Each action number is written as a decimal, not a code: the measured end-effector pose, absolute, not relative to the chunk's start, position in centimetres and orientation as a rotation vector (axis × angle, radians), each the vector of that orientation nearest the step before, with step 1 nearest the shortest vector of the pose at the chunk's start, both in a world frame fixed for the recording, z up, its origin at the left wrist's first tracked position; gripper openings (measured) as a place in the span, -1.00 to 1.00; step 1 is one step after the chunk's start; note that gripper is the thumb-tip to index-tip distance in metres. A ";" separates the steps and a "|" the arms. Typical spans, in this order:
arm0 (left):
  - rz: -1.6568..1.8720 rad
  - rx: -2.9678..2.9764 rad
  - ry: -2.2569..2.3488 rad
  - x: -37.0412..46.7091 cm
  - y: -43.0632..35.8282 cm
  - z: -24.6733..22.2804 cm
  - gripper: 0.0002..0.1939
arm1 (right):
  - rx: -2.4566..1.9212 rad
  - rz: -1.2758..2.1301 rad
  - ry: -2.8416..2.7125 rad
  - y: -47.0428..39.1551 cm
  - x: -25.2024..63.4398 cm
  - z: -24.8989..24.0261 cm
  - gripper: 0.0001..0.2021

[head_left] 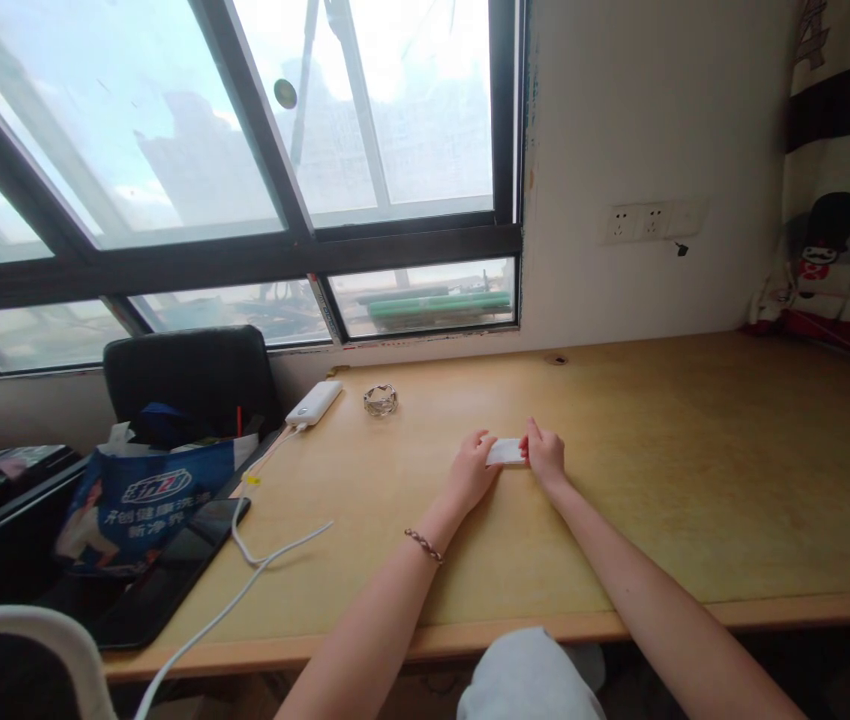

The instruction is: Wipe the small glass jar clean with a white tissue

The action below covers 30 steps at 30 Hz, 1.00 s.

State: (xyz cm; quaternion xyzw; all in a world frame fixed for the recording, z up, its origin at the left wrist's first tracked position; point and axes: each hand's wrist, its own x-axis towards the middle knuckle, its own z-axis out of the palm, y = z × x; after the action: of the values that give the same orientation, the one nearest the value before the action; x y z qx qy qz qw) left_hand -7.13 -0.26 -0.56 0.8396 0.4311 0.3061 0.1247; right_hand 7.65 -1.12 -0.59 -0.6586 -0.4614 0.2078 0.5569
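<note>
A small flat white rectangular object (506,451), like a little box or a stack of cards, is held between both hands over the wooden table. My left hand (474,466) grips its left end with bent fingers. At the right end, my right hand (544,454) is closed on it, thumb pointing up. Both hands cover the object's ends, so its exact kind cannot be made out. A braided bracelet (423,546) circles my left wrist.
On the table (695,450), a silver ring-shaped metal item (381,400) lies left of my hands, beside a white power bank (314,403) with a white cable (245,588). A black tablet (170,580) and a blue bag (162,505) are further left, near a black chair (189,375).
</note>
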 end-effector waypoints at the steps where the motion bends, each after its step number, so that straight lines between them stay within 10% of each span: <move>1: 0.867 2.466 1.274 -7.3 -0.3 -0.4 -0.68 | -1.558 0.489 -1.079 -1.1 7.7 -0.6 -0.39; 9: 0.912 2.199 1.624 -8.3 -0.3 0.6 -0.74 | -1.506 0.429 -0.959 -1.2 7.8 0.1 -0.45; 18: 1.207 1.132 0.998 -6.4 -0.5 0.7 -0.62 | -1.283 0.641 -1.223 -1.8 6.3 0.4 -0.68; 30: 1.214 1.107 0.871 -6.3 -0.9 1.0 -0.67 | -1.213 0.716 -1.321 -2.2 5.6 0.5 -0.71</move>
State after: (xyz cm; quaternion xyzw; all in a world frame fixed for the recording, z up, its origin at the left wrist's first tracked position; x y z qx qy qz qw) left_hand -6.33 -0.92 0.96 0.4772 0.3755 0.5231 0.5981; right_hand 5.57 -2.17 0.50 -0.5165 -0.5626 0.3048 0.5691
